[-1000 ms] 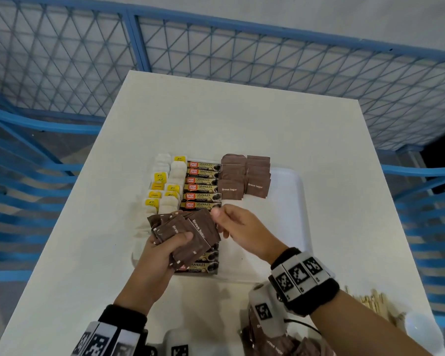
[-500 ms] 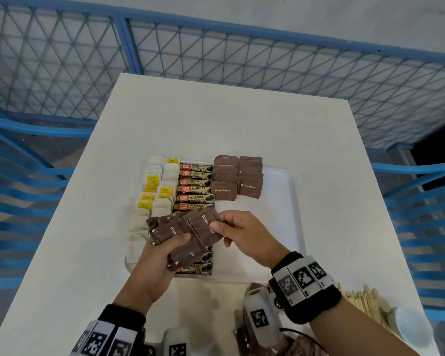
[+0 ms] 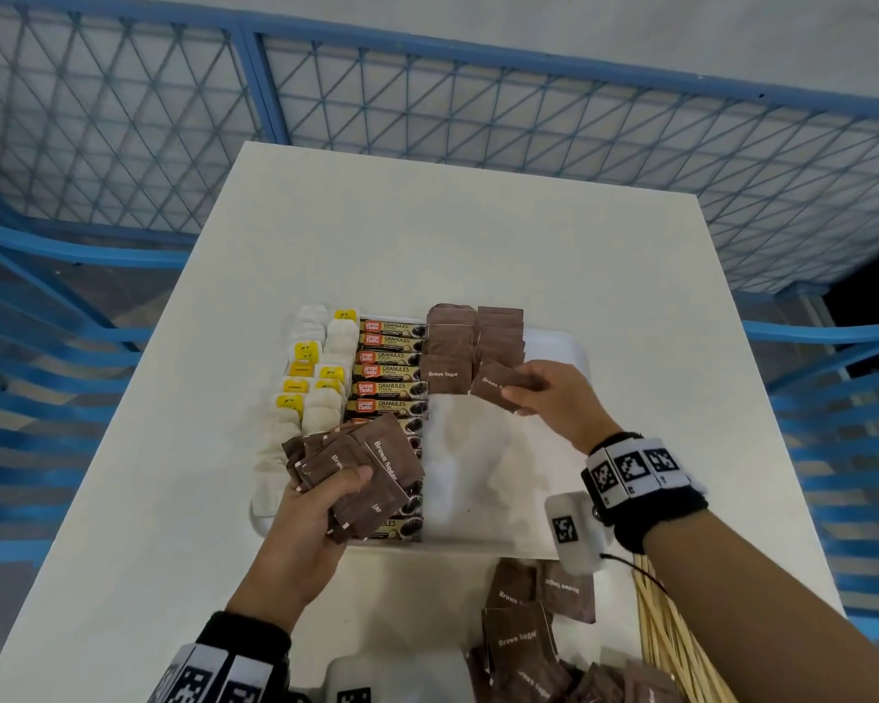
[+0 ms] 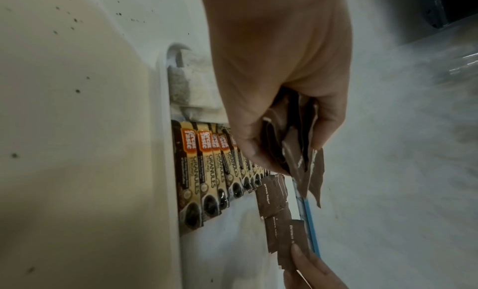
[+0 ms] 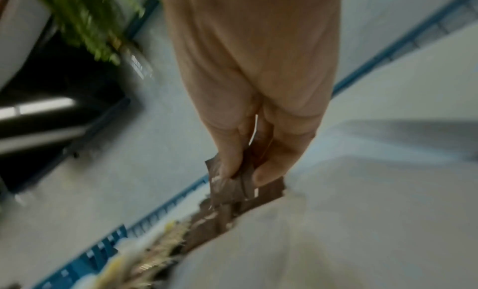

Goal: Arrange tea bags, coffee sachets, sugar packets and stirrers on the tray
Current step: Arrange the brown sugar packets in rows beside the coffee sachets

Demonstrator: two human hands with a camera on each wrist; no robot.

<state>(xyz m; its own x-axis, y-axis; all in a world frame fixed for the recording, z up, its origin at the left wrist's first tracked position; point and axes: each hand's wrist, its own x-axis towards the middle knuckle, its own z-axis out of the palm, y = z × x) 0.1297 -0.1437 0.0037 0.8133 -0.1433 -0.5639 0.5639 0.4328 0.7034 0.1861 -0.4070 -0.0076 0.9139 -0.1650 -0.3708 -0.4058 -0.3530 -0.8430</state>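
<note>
A white tray (image 3: 554, 347) on the table holds tea bags (image 3: 321, 378) on its left, a column of coffee sachets (image 3: 392, 370) in the middle and two columns of brown sugar packets (image 3: 450, 342) to their right. My left hand (image 3: 315, 520) grips a fanned stack of brown sugar packets (image 3: 371, 469) over the tray's near left part; the same stack (image 4: 297, 150) fills the left wrist view. My right hand (image 3: 544, 393) pinches one brown sugar packet (image 3: 498, 385) at the near end of the right sugar column. That packet (image 5: 232, 187) hangs from the fingers in the blurred right wrist view.
More loose brown sugar packets (image 3: 529, 631) lie on the table near me, with a bundle of wooden stirrers (image 3: 676, 646) to their right. A blue mesh fence (image 3: 478, 109) runs behind and beside the white table (image 3: 478, 235).
My right hand drew one packet off the stack in my left hand and carried it away and to the right, to the right sugar column. The left hand stayed put.
</note>
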